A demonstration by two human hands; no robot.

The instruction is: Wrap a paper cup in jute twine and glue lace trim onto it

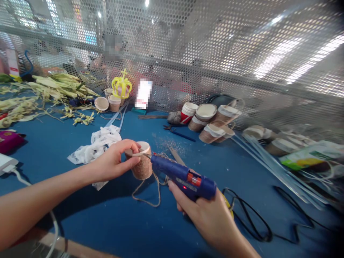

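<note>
My left hand (112, 162) is closed around a small paper cup (142, 163), partly wrapped in brown twine, and holds it tilted above the blue table (113, 215). A loose end of twine (146, 195) hangs down from it onto the table. My right hand (208, 213) grips a blue hot glue gun (185, 177), whose nozzle touches the cup just below its rim. The gun's black cord (258, 222) trails off to the right.
Several twine-wrapped cups (212, 123) lie in a pile at the back, with clear glue sticks (271, 161) to their right. White crumpled plastic (98, 143), dried leaves (51, 91), a yellow crown ornament (122, 86) and a mesh screen (215, 43) surround the work spot.
</note>
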